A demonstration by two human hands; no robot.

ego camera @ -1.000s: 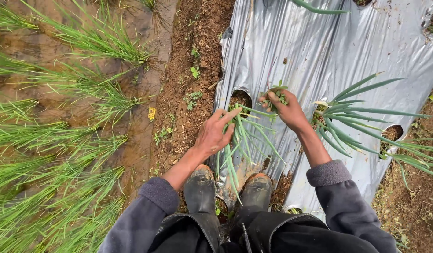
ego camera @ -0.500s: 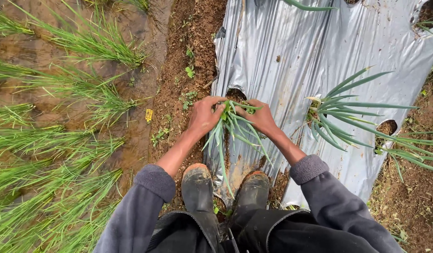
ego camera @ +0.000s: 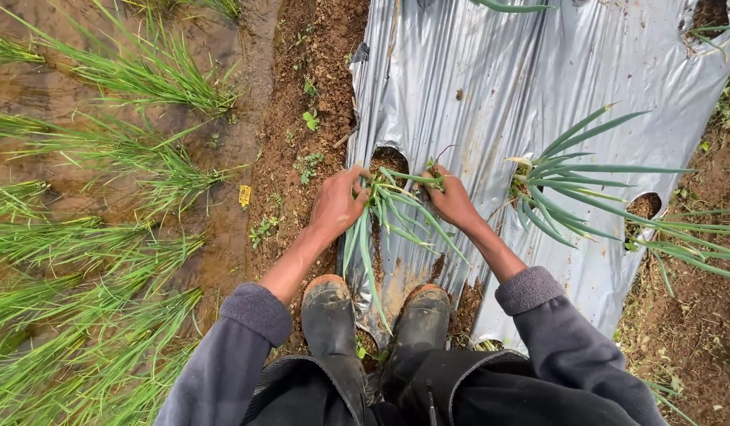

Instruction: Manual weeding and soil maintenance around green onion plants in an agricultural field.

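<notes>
1. The person bends over a silver plastic sheet (ego camera: 475, 87) laid along a soil bed, both boots (ego camera: 329, 312) planted at its near edge.
2. A green onion seedling (ego camera: 393, 209) sits at a round hole (ego camera: 389, 158) cut in the sheet, its leaves fanning down toward the boots.
3. The left hand (ego camera: 337, 205) curls round the leaves on the left side, fingers partly closed against the base of the plant.
4. The right hand (ego camera: 453, 201) presses in from the other side, fingers bent and pinching near the base; how tight the pinch is I cannot tell.
5. The seedling looks light, limp and easily creased; its leaves would snap or bruise if squeezed. The firmer base near the roots seems the safer place to hold.
6. A larger onion plant (ego camera: 574, 177) stands in the next hole, well apart to the right.
</notes>
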